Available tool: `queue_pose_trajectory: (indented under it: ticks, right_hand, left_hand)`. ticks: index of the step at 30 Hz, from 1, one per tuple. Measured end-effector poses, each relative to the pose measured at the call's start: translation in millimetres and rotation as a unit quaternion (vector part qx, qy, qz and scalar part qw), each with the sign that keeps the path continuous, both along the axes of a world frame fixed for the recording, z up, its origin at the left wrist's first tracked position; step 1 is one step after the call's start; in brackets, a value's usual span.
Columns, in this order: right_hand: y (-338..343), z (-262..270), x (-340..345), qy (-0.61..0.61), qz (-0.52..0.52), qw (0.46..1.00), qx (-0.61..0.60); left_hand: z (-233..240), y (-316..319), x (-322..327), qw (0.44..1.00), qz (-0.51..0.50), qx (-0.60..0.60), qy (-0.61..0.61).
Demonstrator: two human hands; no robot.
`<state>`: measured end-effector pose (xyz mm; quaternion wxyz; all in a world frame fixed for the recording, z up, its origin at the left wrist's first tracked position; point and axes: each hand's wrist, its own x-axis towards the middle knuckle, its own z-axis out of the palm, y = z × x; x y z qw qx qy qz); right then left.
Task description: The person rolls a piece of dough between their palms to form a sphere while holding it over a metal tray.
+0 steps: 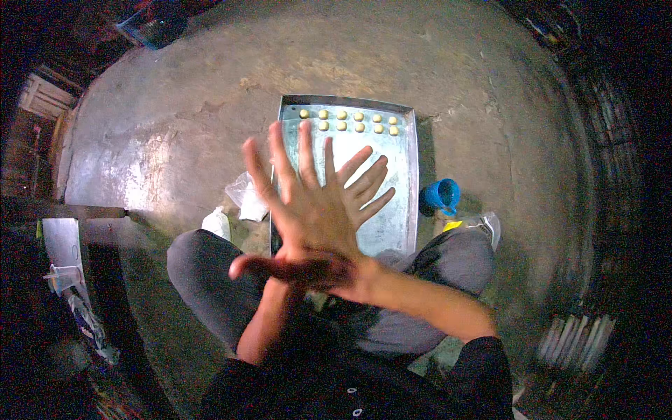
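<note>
My right hand (320, 215) is in front, its back to the camera, with fingers spread and thumb out to the left. Behind it, my left hand (362, 194) crosses at an angle; only its spread fingers show on the right. The palms overlap, but whether they touch is hidden. Neither hand shows anything held. Both are over a shallow metal tray (388, 231) on the floor. Two rows of small pale-yellow balls, apparently dough (342, 115), sit along the tray's far end. My hands cover part of its left side.
A blue plastic mug (442, 195) stands right of the tray. Left lie a clear plastic bag with white contents (253, 206) and a white bag (216, 223). A yellow item (452, 226) and clear packaging (491, 226) lie by my right knee. A plastic cup (65, 278) is far left.
</note>
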<state>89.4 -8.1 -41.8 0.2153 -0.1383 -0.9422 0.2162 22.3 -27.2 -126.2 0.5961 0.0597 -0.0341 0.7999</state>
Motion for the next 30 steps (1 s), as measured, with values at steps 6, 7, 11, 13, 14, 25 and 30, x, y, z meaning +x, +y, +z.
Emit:
queue_pose_trajectory:
  ticks: [6, 7, 11, 13, 14, 25, 30]
  right_hand:
    - [22, -35, 6, 0.030, -0.033, 0.999, 0.001]
    - [22, -27, 4, 0.034, -0.054, 0.997, -0.041]
    - [7, -19, 4, 0.031, -0.037, 0.999, -0.005]
    - [0, -25, 6, 0.031, -0.022, 0.998, 0.048]
    - [10, -35, 7, 0.039, -0.027, 0.997, 0.059]
    - [2, -14, 7, 0.003, 0.001, 0.999, 0.044]
    - [26, -18, 0, 0.050, -0.051, 0.997, 0.010]
  left_hand:
    - [-4, 4, 10, 0.998, -0.020, 0.020, -0.047]
    - [-1, 4, 14, 0.998, -0.026, 0.020, -0.060]
    - [9, 1, 11, 0.976, -0.095, 0.034, -0.192]
    - [22, -1, 7, 0.957, -0.101, 0.018, -0.271]
    - [30, 0, 5, 0.976, -0.036, -0.019, -0.212]
    - [7, 8, 5, 0.996, -0.010, 0.006, 0.087]
    - [18, 9, 16, 0.994, 0.002, -0.052, 0.097]
